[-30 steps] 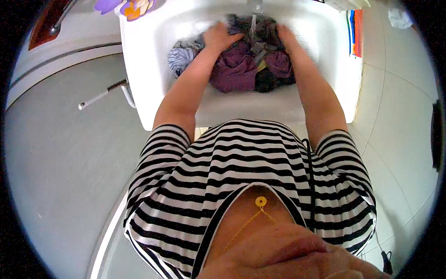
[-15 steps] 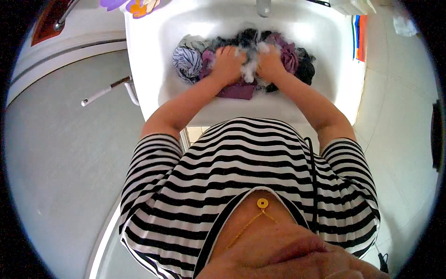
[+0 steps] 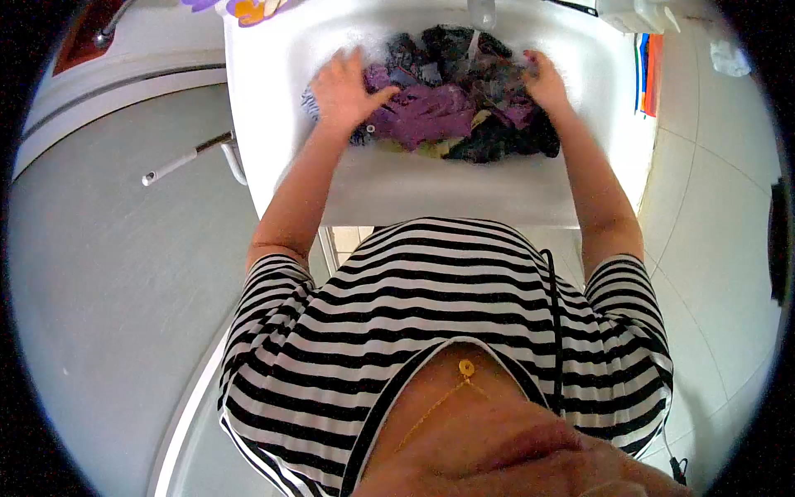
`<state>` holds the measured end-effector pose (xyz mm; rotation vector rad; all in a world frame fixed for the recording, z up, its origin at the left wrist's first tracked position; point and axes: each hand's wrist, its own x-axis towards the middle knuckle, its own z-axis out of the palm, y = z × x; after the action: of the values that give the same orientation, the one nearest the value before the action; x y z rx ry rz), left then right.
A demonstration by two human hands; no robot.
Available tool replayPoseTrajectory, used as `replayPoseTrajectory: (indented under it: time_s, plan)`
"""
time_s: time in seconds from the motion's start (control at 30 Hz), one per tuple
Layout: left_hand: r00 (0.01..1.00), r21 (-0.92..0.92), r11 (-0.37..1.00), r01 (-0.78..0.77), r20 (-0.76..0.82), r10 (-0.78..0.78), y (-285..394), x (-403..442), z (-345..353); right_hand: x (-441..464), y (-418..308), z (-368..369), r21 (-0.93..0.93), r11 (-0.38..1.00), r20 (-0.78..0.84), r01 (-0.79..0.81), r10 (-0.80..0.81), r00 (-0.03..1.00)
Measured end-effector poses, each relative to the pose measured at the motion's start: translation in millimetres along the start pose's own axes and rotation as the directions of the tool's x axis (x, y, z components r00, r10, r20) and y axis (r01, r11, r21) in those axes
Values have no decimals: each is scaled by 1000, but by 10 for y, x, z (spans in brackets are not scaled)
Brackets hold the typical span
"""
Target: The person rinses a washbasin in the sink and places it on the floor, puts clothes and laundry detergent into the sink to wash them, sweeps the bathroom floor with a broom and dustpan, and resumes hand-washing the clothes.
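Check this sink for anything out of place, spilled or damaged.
Nothing stands out. The tangled clothes lie inside the sink, between the left hand and right hand, and water from the tap falls onto them. No spill or damage shows, though hidden folds can't be judged.

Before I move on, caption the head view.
Bare left hand and right hand flank rumpled purple and black cloth in a white basin below a grey tap.

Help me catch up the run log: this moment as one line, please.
left hand: open, at striped cloth | right hand: at dark clothes, grip unclear | purple cloth: between hands, in sink | tap: running
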<state>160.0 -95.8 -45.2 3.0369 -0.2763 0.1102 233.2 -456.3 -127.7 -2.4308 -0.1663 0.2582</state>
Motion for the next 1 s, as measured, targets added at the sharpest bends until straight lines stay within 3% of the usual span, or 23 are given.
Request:
replayPoseTrajectory:
  time_s: [0.03,0.07,0.1,0.13,0.17,0.2,0.27,0.3,0.37,0.4,0.43,0.47,0.5,0.53,0.6,0.63,0.7,0.73,0.77,0.83,0.9,0.93,1.0]
  plan:
    - [975,-56,976,209,93,-204,-46,-106,19,80,117,23,58,991,40,-121,119,992]
    - [928,-203,925,321,262,-265,-25,29,99,283,214,139,154,949,124,-275,257,958]
    - [930,-201,925,322,252,-269,-30,219,316,526,309,416,294,925,216,-240,180,960]
    - [902,-257,903,344,358,-242,-25,403,589,656,295,675,428,878,296,-216,90,951]
    - [863,-311,876,369,465,-199,27,492,747,371,-479,444,63,997,260,-42,24,965]
    - [864,-311,876,368,463,-199,120,577,730,417,-690,532,63,997,258,-40,23,966]
    - [936,-623,769,146,338,95,272,689,605,419,-872,642,518,789,460,-330,68,885]
    - [936,-626,767,143,336,100,289,636,627,347,-871,589,517,790,457,-331,72,886]
    - [950,-557,826,82,294,104,272,451,793,128,-900,413,267,952,488,-150,0,873]
    - [957,-435,889,-144,166,237,250,269,999,-88,-1097,141,178,975,596,-130,-2,803]
    - [958,-487,849,-204,79,276,350,130,598,-366,-1310,-140,91,991,695,-99,8,719]
    - [950,-530,804,-269,-11,311,503,-115,93,-630,-1288,-197,44,989,546,145,-145,825]
    - [939,-474,834,-282,42,342,570,-339,-85,-867,-1222,-190,-47,930,392,365,-320,863]
    - [925,-417,859,-296,99,367,617,-498,-179,-1053,-1229,-183,-49,930,395,365,-318,862]
    - [911,-353,881,-313,150,384,681,-726,-82,-1279,-1239,-128,-246,738,284,628,-565,775]
    - [898,-282,901,-329,203,391,699,-770,-2,-1253,-1238,-62,-248,737,286,629,-564,775]
    - [884,-306,913,-269,297,360,684,-622,250,-1078,-1211,159,-395,776,407,492,-333,851]
    - [942,-298,927,-229,173,288,646,-575,693,-920,-939,432,-358,785,286,505,-423,860]
    - [976,-298,936,-188,49,211,608,-518,1031,-802,-923,501,-354,786,289,507,-424,858]
    - [984,-377,911,-164,4,179,572,-292,1258,-602,-933,562,-404,837,231,368,-296,927]
    - [990,-415,909,-39,106,91,536,-24,1377,-366,-976,548,-455,814,217,361,-291,932]
    - [991,-415,909,-36,103,86,515,172,1546,-238,-967,576,-442,857,202,266,-194,960]
    - [899,-487,831,269,437,-35,438,701,2050,52,-828,687,-458,876,213,150,-56,975]
